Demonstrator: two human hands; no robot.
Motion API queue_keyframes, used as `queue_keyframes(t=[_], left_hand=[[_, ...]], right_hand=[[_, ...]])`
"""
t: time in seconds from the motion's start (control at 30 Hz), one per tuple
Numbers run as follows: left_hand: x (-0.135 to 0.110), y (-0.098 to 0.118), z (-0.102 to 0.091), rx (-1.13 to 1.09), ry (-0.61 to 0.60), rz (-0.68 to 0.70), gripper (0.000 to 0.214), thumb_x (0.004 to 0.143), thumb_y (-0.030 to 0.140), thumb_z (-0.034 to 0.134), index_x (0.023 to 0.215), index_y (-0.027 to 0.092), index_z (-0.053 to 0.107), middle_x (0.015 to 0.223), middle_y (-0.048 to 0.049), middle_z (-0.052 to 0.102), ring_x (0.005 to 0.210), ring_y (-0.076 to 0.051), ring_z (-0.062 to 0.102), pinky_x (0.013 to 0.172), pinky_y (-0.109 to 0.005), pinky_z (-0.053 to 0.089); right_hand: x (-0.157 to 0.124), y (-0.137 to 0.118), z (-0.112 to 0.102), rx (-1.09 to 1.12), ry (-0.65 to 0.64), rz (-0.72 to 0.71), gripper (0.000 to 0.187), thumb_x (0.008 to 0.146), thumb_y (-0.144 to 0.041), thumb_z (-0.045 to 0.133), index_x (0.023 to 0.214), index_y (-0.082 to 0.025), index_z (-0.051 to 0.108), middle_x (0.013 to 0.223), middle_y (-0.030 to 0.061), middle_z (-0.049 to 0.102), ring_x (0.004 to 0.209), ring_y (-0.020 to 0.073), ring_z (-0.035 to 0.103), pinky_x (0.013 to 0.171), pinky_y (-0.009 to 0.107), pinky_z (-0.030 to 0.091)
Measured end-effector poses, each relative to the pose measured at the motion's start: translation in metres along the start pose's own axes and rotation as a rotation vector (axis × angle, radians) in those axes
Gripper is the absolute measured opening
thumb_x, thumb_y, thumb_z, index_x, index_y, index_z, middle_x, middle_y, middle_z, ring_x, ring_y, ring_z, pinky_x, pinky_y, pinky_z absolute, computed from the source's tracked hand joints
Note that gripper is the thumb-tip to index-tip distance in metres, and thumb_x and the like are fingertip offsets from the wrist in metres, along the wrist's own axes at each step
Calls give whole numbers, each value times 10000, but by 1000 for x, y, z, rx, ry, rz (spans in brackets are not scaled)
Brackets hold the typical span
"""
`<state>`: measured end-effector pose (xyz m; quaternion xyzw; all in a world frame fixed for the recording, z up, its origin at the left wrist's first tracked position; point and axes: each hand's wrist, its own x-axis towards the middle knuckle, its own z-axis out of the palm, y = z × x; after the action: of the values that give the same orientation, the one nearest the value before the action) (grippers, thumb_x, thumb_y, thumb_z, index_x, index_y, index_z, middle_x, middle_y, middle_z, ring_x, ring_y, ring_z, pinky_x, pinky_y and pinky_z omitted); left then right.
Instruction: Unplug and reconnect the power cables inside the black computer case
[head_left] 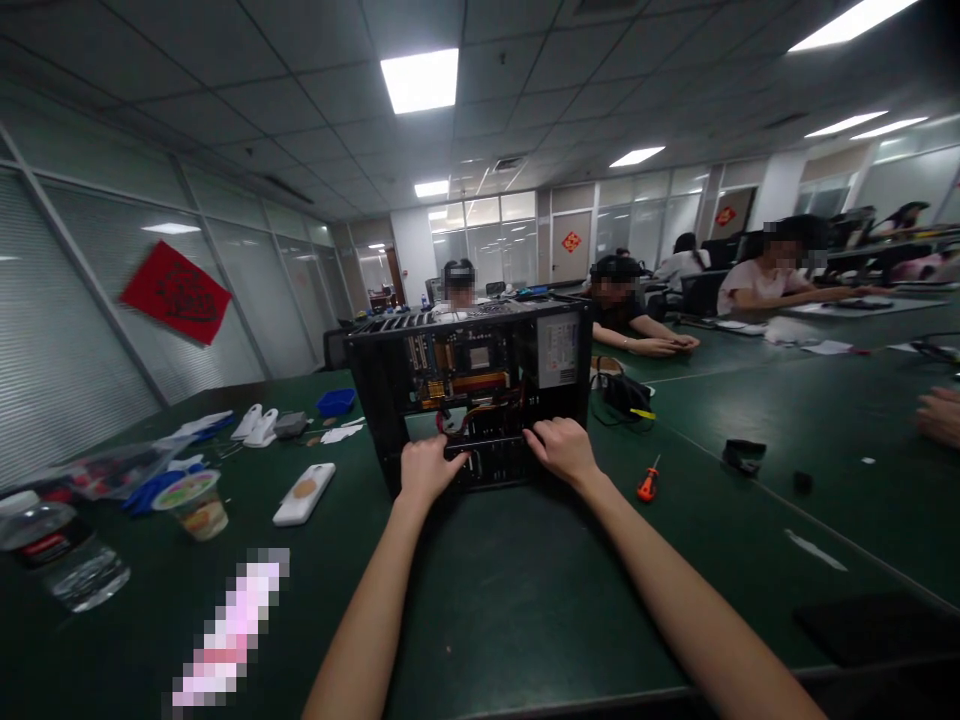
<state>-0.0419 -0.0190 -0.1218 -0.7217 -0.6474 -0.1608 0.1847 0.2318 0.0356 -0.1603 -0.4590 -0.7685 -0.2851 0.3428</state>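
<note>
A black computer case [377,410] stands upright on the green table [495,610], its open side facing me. Inside show a motherboard [480,357], red and yellow cables [480,411] and a power supply [556,350] with a white label. My left hand [427,468] grips the lower frame of the case left of its middle, thumb pointing inward. On the right part of that same frame, my right hand [562,450] is closed too, thumb also turned inward. The case hides most fingertips of both hands. An orange-handled screwdriver [648,484] lies to the right of the case.
Left of the case are a white phone-like block [304,494], a plastic cup [193,506], a water bottle [64,555] and a blue tray [335,403]. A black corded item [627,394] lies right. People sit across the table; another person's hand [940,418] rests at the right edge.
</note>
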Motion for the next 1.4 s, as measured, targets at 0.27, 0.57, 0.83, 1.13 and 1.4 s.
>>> queue_keyframes(t=[0.27,0.57,0.83,1.13,1.4], left_hand=[[-3,5,-7,31,-61,-40,595,900,706,442,1016,180,693,904,-150,746,867,-324,712,752,-362,474],[35,-27,-21,-242,-255,-74,440,993,347,406,1395,272,569,1316,-93,674,1173,-272,654,945,-339,488],[85,-25,-4,-175,-551,37,389,777,151,648,1134,262,756,1165,-75,746,1074,-242,690,828,-252,509],[70,-34,-55,-285,-292,260,362,884,486,601,1071,232,778,1115,-91,720,1033,-258,648,855,-312,485],[42,3,-123,-353,-47,321,256,924,439,588,993,229,717,892,-36,733,800,-209,664,680,-281,444]], right_hand=[[5,4,-6,42,-51,24,484,1016,-376,407,683,-164,686,666,82,686,618,159,534,654,321,260],[0,-4,-18,47,-57,69,473,1024,-350,393,684,-174,670,666,70,673,617,161,526,650,321,256],[2,-10,-21,35,-55,79,438,1027,-318,405,686,-179,643,676,58,662,651,170,533,684,334,273],[0,-10,-22,68,-152,105,436,1031,-294,380,742,-160,678,748,89,688,725,204,574,722,354,340],[67,-45,-72,742,-13,41,394,1012,-417,455,1287,-164,579,1294,146,633,1198,259,571,1002,391,436]])
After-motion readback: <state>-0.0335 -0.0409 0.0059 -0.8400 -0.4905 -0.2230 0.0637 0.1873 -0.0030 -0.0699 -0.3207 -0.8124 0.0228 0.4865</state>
